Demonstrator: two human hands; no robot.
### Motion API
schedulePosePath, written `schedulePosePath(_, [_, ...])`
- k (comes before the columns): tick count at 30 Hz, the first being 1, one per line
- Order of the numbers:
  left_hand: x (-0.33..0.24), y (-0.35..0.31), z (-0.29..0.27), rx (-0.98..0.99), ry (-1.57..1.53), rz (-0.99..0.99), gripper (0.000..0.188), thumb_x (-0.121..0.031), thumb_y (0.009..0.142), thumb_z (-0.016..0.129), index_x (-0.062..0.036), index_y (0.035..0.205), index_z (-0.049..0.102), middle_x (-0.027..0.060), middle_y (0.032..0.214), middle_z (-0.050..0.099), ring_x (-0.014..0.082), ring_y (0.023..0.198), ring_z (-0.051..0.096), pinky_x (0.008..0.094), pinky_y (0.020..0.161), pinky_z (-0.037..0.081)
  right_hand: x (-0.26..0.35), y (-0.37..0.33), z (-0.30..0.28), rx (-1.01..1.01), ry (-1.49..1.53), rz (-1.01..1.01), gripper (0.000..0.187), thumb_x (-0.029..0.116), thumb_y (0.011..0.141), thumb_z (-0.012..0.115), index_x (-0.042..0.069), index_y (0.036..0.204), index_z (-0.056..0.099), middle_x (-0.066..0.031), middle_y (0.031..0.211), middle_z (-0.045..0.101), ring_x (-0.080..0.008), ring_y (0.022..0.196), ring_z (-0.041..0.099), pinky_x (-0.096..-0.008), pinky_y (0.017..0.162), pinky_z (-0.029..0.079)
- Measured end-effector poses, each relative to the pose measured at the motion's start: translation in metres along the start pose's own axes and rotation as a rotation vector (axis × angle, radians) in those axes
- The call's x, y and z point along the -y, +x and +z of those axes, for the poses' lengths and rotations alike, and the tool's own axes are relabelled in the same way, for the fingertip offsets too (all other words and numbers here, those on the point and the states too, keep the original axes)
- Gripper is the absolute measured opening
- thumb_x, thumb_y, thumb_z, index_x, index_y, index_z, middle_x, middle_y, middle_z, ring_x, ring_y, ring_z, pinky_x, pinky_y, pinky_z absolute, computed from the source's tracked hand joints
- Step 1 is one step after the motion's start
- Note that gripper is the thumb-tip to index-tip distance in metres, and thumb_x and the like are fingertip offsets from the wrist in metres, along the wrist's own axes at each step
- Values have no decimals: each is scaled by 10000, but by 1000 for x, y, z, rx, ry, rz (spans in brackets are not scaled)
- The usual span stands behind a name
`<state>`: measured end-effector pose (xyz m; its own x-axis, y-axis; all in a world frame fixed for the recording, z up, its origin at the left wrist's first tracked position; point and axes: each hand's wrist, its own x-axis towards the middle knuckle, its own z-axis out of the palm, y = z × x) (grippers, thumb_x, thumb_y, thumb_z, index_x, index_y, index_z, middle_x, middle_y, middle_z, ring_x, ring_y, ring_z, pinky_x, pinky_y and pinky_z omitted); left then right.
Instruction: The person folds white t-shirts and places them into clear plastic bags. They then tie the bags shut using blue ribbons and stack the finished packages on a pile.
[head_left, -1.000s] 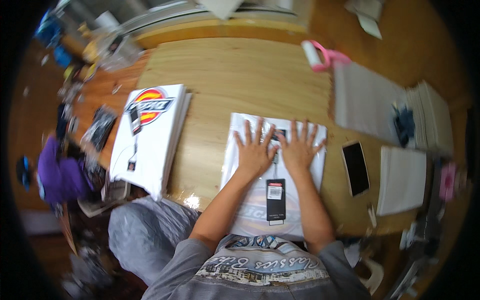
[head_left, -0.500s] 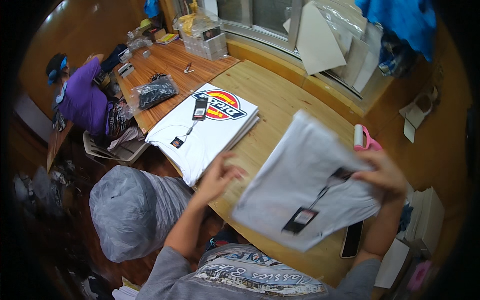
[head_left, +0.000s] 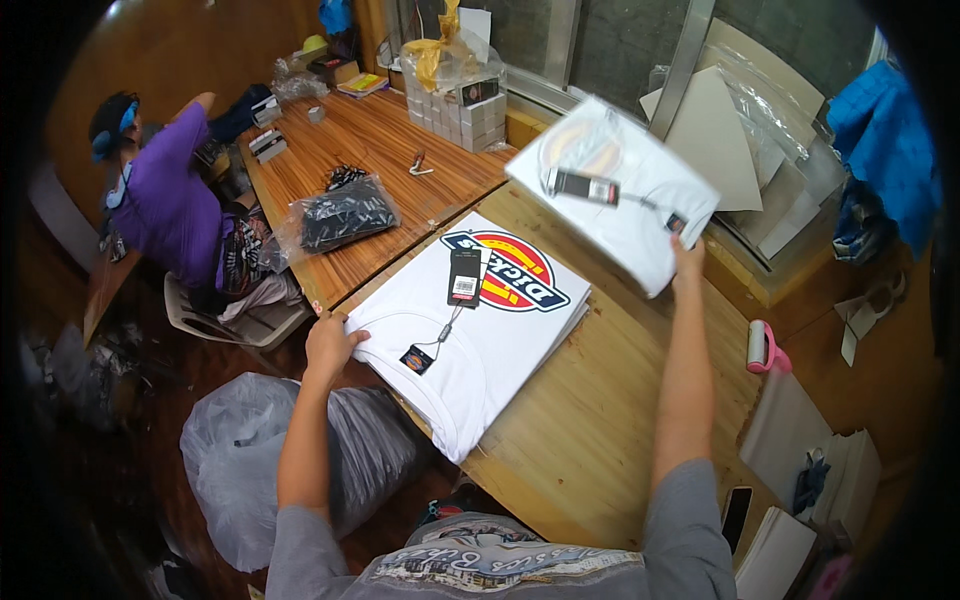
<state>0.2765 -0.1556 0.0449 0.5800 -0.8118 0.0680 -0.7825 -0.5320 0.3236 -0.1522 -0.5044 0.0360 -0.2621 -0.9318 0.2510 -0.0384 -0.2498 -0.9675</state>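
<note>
A stack of folded white T-shirts (head_left: 400,320) lies on the wooden table, its top shirt showing a red, yellow and blue print and a black hang tag (head_left: 464,278) on a cord. My left hand (head_left: 330,346) is closed on the collar corner of the top T-shirt, thumb on the cloth. At the far side, by the window, my right hand (head_left: 688,264) grips another folded white T-shirt (head_left: 640,165) by its near corner. This shirt is raised and somewhat blurred, with its own black tag (head_left: 584,187) across the front.
A bagged bundle of dark items (head_left: 345,215) and wrapped small white boxes (head_left: 455,115) sit on the striped table. A pink-handled lint roller (head_left: 766,347) and a phone (head_left: 737,518) are at the right. A person in purple (head_left: 170,200) sits left, beyond a grey plastic bag (head_left: 240,450).
The right-hand T-shirt has moved from the near right to the far side by the window, turning so its print shows. My left hand has gone from empty to holding the stack's collar corner.
</note>
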Motion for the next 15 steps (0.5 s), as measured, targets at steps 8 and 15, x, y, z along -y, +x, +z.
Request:
schedulePosePath(8, [19, 10, 6, 65, 39, 76, 451, -237, 580, 698, 47, 857, 483, 199, 874, 510, 339, 823, 509, 394, 695, 417, -23, -114, 79, 616, -894, -291, 251, 227, 667, 617, -1, 773, 615, -173, 764, 545, -295, 708, 527, -342, 655, 425])
schedulePosePath(15, [14, 9, 2, 82, -113, 152, 425, -155, 609, 675, 43, 887, 421, 248, 877, 514, 372, 813, 511, 410, 687, 402, 13, -128, 69, 662, -92, 395, 255, 185, 748, 580, -15, 894, 519, -97, 840, 569, -160, 709, 551, -273, 581, 460])
